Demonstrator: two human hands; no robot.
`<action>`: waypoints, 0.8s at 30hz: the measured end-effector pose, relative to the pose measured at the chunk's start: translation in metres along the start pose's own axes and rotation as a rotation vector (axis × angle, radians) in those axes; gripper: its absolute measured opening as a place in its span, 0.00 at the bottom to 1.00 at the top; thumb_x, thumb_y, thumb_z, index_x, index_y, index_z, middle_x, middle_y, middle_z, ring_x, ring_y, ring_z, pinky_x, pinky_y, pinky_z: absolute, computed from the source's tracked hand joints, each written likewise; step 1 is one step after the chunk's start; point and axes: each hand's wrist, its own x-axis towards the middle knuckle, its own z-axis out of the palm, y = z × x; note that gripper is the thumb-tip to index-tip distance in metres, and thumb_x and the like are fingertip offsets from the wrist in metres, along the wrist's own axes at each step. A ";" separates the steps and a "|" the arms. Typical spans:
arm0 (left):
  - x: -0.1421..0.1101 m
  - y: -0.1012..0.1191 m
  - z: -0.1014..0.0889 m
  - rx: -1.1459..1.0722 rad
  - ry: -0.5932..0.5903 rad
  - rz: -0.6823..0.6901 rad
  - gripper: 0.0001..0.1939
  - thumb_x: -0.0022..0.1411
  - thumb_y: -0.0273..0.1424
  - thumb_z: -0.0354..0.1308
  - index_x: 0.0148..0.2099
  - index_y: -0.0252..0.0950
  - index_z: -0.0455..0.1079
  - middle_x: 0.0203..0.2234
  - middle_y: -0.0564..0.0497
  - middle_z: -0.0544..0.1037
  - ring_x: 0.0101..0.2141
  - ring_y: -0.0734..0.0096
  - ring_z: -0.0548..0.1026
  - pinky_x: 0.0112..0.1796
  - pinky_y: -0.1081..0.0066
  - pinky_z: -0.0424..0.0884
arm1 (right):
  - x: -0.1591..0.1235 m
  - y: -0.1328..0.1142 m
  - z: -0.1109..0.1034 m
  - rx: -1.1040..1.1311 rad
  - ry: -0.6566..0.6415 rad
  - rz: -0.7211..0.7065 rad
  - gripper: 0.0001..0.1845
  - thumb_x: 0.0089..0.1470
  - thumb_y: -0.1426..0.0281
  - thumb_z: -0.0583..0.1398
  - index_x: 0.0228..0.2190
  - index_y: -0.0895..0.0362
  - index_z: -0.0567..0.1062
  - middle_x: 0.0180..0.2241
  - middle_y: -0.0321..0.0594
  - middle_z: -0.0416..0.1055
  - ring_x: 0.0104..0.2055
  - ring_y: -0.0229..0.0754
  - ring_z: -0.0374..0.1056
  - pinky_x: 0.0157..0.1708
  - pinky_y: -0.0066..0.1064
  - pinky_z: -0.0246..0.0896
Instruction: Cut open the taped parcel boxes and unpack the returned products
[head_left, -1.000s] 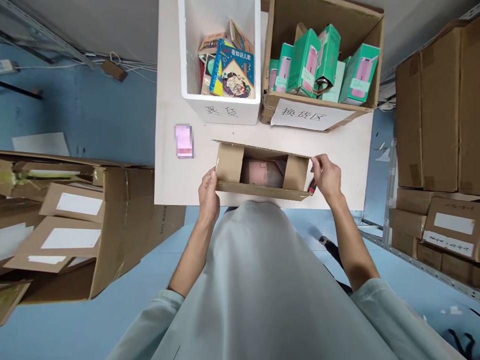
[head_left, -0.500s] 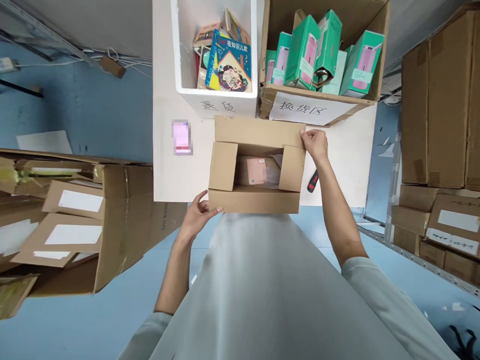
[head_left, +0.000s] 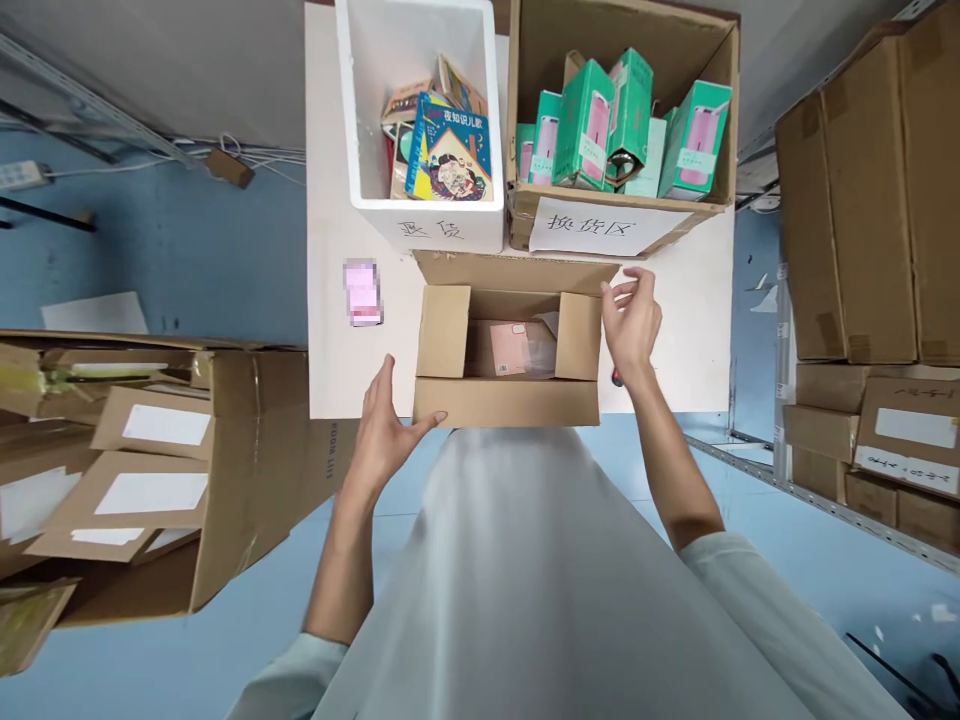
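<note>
An open cardboard box (head_left: 507, 405) sits at the near edge of the white table (head_left: 341, 350), all four flaps spread. Inside it lies a pink item in clear wrap (head_left: 514, 348). My left hand (head_left: 384, 432) is open beside the box's near left corner, its thumb touching the front flap. My right hand (head_left: 632, 318) is open with fingers apart just off the box's right side, next to the right flap, holding nothing.
A white foam bin (head_left: 420, 215) of books and a cardboard bin (head_left: 600, 225) of green boxes stand behind the box. A pink item (head_left: 362, 291) lies on the table at left. A red-handled tool (head_left: 616, 377) peeks out under my right wrist. Cardboard cartons (head_left: 180, 440) are stacked on both sides.
The box's flaps were folded out and stay open. My right hand let go of the far flap and drew back to the right side. My left hand opened beside the near corner.
</note>
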 end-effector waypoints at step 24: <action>0.055 0.010 -0.022 0.123 -0.180 0.254 0.51 0.58 0.69 0.73 0.73 0.47 0.72 0.80 0.38 0.63 0.81 0.29 0.55 0.79 0.32 0.46 | -0.113 0.063 -0.044 -0.291 -0.474 -0.310 0.72 0.59 0.54 0.77 0.85 0.44 0.40 0.85 0.59 0.42 0.86 0.72 0.46 0.81 0.77 0.41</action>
